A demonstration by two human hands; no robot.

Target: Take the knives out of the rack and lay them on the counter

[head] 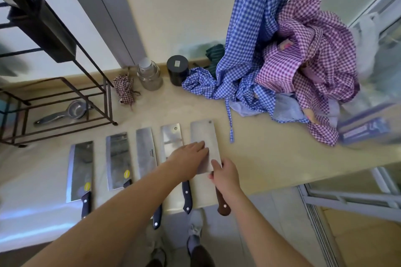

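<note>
Steel rectangular cleaver (205,145), brown wooden handle, under both hands (191,158).

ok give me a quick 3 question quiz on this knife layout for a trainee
1. Multiple choice: how many cleavers lie in the row on the counter?
A. three
B. five
C. seven

2. True or false: the rightmost cleaver has a brown wooden handle, unlike the dark handles of the others.

3. Short answer: what does each hand do on the rightmost cleaver?

Key
1. B
2. True
3. The left hand lies flat on the blade; the right hand is on the handle where it meets the blade.
</note>
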